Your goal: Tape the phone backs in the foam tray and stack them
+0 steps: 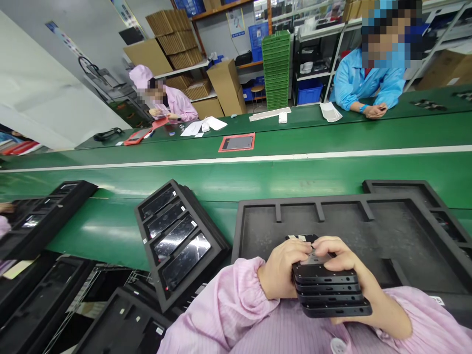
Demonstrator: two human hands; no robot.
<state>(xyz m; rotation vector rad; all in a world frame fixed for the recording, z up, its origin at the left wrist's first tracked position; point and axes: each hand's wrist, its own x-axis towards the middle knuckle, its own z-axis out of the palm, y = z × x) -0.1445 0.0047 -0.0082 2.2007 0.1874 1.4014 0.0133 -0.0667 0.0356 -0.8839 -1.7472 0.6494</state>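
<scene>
A stack of several black phone housings (328, 286) is held close to my body, above the near edge of a large black foam tray (295, 200). My left hand (285, 268) is closed around the stack's left side, its fingertips on the top housing. From the right, my right hand (350, 263) grips the same stack, with thumb and fingers bent over the top and part of the palm beneath. Screws or small holes dot the housings' edges. To the left, a stack of foam trays (151, 263) carries glossy phone screens (186, 255) in slots.
More foam trays stand at the far left (55, 209) and lower left (110, 314); another (401, 187) lies behind the large one. Across the green conveyor (317, 174) sit a person in pink (180, 103) and one in blue (346, 78). A red-edged pad (252, 142) bears a phone part.
</scene>
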